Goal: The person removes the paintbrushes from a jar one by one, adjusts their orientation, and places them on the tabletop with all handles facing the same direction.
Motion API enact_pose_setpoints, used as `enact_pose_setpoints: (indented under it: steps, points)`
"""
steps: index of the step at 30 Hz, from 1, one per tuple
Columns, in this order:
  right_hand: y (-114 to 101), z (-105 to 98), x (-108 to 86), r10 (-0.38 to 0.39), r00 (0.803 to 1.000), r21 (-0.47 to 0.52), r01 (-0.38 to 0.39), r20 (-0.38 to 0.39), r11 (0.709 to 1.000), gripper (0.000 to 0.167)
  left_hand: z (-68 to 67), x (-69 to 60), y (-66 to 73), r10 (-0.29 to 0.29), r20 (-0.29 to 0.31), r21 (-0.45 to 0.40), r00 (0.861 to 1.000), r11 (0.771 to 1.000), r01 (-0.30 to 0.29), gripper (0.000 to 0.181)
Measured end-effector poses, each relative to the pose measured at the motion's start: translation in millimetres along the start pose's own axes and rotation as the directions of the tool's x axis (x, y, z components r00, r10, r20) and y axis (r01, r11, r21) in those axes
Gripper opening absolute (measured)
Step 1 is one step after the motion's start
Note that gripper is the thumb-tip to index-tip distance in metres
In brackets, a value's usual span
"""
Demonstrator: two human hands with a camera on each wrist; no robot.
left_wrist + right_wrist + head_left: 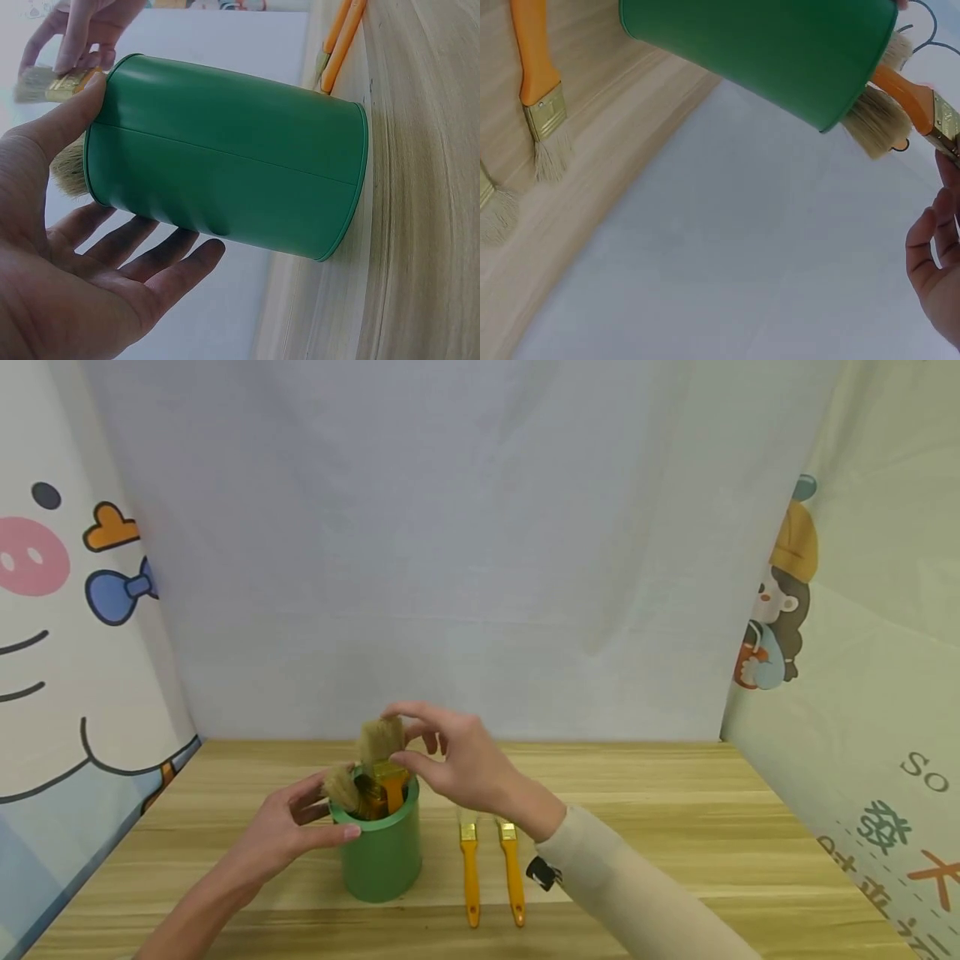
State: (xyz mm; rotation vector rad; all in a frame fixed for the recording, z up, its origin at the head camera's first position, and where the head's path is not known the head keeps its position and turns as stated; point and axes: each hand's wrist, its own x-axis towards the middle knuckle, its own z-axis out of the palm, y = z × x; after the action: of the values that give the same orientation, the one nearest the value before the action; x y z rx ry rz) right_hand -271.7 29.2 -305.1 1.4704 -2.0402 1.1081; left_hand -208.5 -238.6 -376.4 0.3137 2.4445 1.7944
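Left hand (273, 835) at left of green can (382, 856), spread wide, loosely cupping its side, thumb at the rim; how hard it presses, can't tell. In the can: upright brushes (342, 789), bristles poking over the rim. Held brush (388, 770) at the can's mouth, handle down inside, bristles above rim. Right hand (450, 756) just above and right of can, narrow, pinching held brush around bristles and metal band. Brush is likely light, handle stiff and smooth, bristles soft and bendy; metal band or handle looks the better hold. Right of can, on table (675, 827): laid brushes (471, 877), side by side, apart. Counts: can 1, upright brushes at least 2 (crowded), held brush 1, laid brushes 2.
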Motion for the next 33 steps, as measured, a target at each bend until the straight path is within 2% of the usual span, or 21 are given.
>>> enact_pose_setpoints:
  steps: [7, 20, 27, 33]
  points:
    - [-2.0, -15.1, 10.8, 0.012, 0.997, 0.029, -0.01, -0.078, 1.0, 0.043, 0.0, 0.6, -0.6, 0.014, 0.003, -0.006, 1.0, 1.0, -0.014, 0.083]
    - [-14.9, -49.1, 24.3, 0.057, 0.977, 0.087, -0.041, -0.203, 0.995, 0.044, 1.0, 0.1, -2.5, -0.026, 0.005, 0.004, 1.0, 1.0, 0.026, 0.088]
    - [-15.9, -62.0, 21.7, 0.095, 0.973, 0.141, -0.066, -0.211, 0.988, 0.044, 0.6, -0.2, -2.7, -0.031, 0.002, 0.006, 1.0, 1.0, 0.031, 0.089]
    - [-11.6, -67.5, 10.2, 0.155, 0.97, 0.16, -0.126, -0.188, 0.979, 0.043, 0.7, -0.7, -1.4, -0.014, 0.004, -0.006, 1.0, 1.0, 0.014, 0.086]
